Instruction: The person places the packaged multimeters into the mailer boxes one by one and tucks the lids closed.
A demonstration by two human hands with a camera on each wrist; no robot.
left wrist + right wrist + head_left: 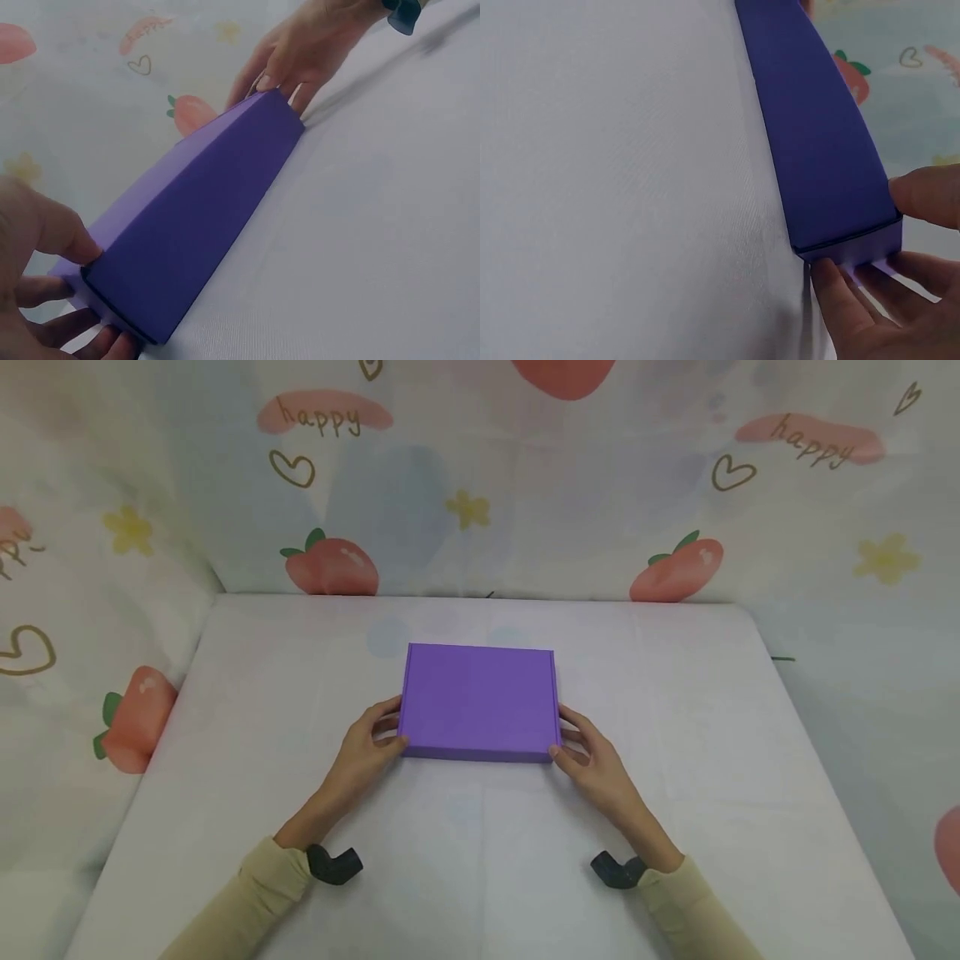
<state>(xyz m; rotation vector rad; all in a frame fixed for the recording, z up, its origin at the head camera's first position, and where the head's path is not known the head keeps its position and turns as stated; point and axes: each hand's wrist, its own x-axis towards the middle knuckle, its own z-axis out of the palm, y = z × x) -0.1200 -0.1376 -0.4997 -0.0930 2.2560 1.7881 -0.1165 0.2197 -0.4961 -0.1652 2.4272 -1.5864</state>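
The left hand (365,752) holds the near left corner of a flat purple box (480,702) — its thumb sits on top of the lid edge and its fingers (52,289) curl against the side, so this grip is closed on the box. The right hand (592,760) does the same at the near right corner, thumb on top and fingers (855,300) tucked at the bottom edge. The box lies flat and shut in the middle of the white tabletop (720,760), between both hands. Each wrist wears a dark strap below a pale yellow sleeve (255,893). Behind the tabletop hangs a cloth (525,510) with strawberries, hearts and the word "happy".
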